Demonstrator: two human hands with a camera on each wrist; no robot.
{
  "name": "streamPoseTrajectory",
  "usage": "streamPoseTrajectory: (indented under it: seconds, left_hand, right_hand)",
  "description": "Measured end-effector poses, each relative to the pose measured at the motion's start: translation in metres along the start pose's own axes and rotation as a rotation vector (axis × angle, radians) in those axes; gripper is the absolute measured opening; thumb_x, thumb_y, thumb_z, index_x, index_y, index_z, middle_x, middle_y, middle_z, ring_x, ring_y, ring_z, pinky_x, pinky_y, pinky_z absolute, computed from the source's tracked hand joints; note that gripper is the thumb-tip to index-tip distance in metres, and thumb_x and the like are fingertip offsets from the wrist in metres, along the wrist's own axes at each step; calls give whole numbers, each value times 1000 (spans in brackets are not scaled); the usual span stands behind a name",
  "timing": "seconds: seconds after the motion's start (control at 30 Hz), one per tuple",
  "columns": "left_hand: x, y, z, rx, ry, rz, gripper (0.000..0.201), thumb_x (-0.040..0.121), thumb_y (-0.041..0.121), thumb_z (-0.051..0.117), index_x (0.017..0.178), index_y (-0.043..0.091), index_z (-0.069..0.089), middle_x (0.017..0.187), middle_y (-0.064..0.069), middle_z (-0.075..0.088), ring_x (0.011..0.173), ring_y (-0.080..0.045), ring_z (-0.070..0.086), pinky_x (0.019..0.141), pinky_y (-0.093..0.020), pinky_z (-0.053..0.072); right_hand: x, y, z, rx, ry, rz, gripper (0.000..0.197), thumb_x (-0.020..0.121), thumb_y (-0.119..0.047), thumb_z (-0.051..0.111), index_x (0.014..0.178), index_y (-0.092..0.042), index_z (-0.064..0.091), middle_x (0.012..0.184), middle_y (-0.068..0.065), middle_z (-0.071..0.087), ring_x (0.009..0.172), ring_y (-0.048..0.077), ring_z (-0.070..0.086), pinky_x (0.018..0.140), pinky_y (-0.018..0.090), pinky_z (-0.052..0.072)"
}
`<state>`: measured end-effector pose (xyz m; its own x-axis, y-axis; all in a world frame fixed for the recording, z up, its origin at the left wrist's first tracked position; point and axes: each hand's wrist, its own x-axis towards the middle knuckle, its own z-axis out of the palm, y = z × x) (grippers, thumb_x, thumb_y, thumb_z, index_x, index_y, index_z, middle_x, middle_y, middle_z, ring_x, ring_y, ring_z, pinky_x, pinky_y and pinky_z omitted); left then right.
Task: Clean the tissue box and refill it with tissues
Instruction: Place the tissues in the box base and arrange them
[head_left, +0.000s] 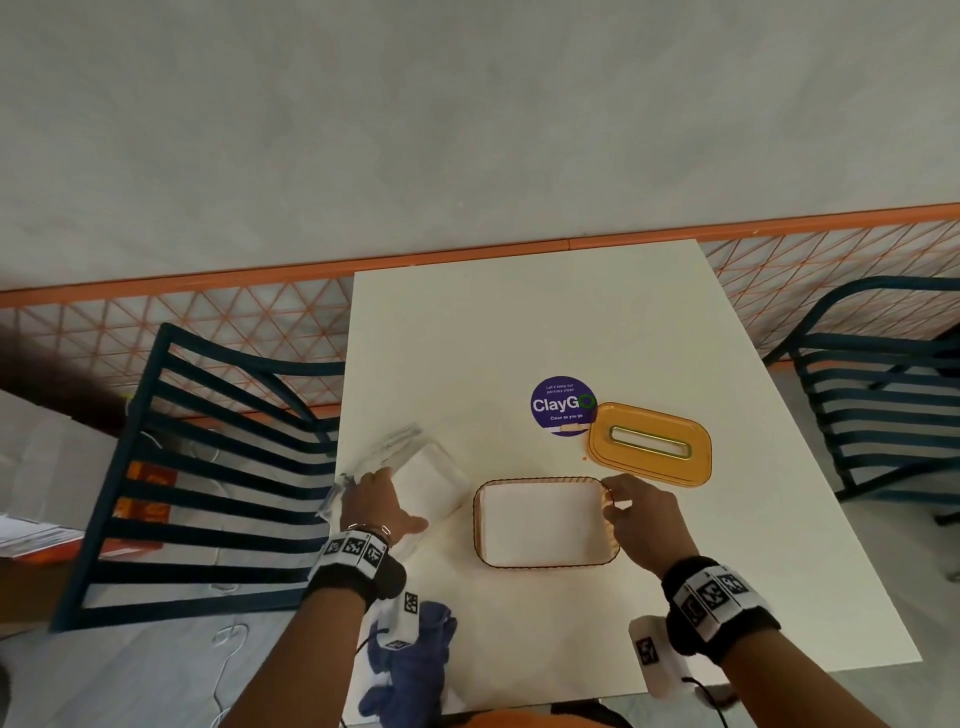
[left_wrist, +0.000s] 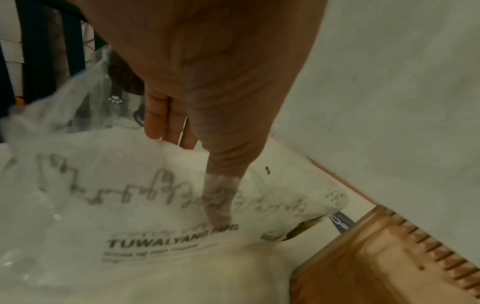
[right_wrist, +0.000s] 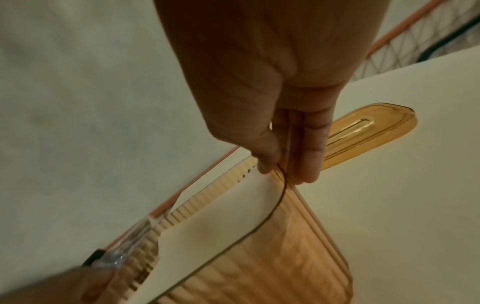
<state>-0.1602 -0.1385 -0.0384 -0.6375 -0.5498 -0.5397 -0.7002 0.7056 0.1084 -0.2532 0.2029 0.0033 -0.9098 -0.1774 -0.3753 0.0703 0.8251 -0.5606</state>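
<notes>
L hand grips clear tissue pack, thumb pressed into wrap; R hand pinches rim of amber tissue box between hands, lid beyond R; white worktop, dark chairs flanking, grey wall

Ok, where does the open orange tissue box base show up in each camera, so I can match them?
Head: the box base sits low centre on the table, the right hand pinching its right rim.
Left wrist: only a ribbed corner of it shows, bottom right, beside the tissue pack.
Right wrist: it fills the lower centre, thumb and fingers pinching its rim.
Shared landmark: the box's ribbed amber wall; the slotted lid shows in head and right wrist only.
</notes>
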Motion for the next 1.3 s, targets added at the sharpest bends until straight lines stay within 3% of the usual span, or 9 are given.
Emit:
streamPoseTrajectory:
  seconds: [0.2,0.5,0.6,0.7,0.8,0.97,1.07,1.17,1.3]
  left_hand:
    - [5,1,8,80,52,28,121,56,61,90,151,13,30,149,-12,46,142,-31,41,121,-45,30]
    - [-6,6,6,119,152,4,100,61,56,88,141,16,44,141,-8,51,135,-29,47,116,-43,36]
    - [-6,4,2,-18,133,-8,85,64,46,90,134,17,53,134,-8,58,128,-28,54,109,-42,45]
    - [-7,2,-7,-149,53,12,59,73,37,85,123,13,66,119,-7,71,108,-26,65,94,-39,55]
    - [-13,-4,-19,-247,-36,57,38,81,33,80,113,15,70,109,-4,74,91,-20,63,81,-31,51]
    - [-40,-15,-51,-589,-28,134,30,75,30,86,100,23,72,96,6,76,92,-19,71,87,-40,59]
    - [-71,-7,-74,-837,-96,232,23,75,19,86,94,22,73,91,2,80,87,-20,75,82,-40,61]
    - [-97,14,-82,-1132,-234,308,33,77,5,83,106,19,75,104,-6,79,100,-29,74,90,-50,58]
    - [-113,56,-66,-1336,-278,344,44,65,-1,79,108,7,76,107,-19,77,104,-38,73,90,-54,59]
  right_hand:
    - [4,-1,-2,20,-4,22,31,87,-7,72,116,-18,71,108,1,75,92,19,69,88,31,55]
    - [-2,-10,-1,13,5,78,33,89,-3,69,119,-16,70,109,5,75,93,22,70,90,34,56]
    - [-2,-12,-1,5,9,76,33,89,-3,69,119,-16,70,109,5,75,91,21,70,88,34,57]
    - [-2,-13,-2,0,4,88,34,88,-3,69,119,-16,70,109,4,75,91,21,70,89,35,58]
    - [-3,-16,-3,-17,12,88,37,87,-5,70,122,-18,67,118,3,73,97,21,69,93,37,56]
    - [-12,-38,-12,-127,68,-83,68,78,-33,84,138,-23,54,136,-2,61,121,21,59,100,38,51]
    - [-18,-61,-20,33,-93,-162,93,63,-51,90,142,-29,46,135,-13,56,121,12,56,102,35,49]
    - [-26,-87,-27,348,-377,-179,107,55,-49,95,145,-31,41,134,-16,59,119,4,58,104,33,50]
    - [-39,-108,-36,619,-507,-287,74,68,-17,93,132,-24,58,122,-4,72,113,12,68,99,38,56]
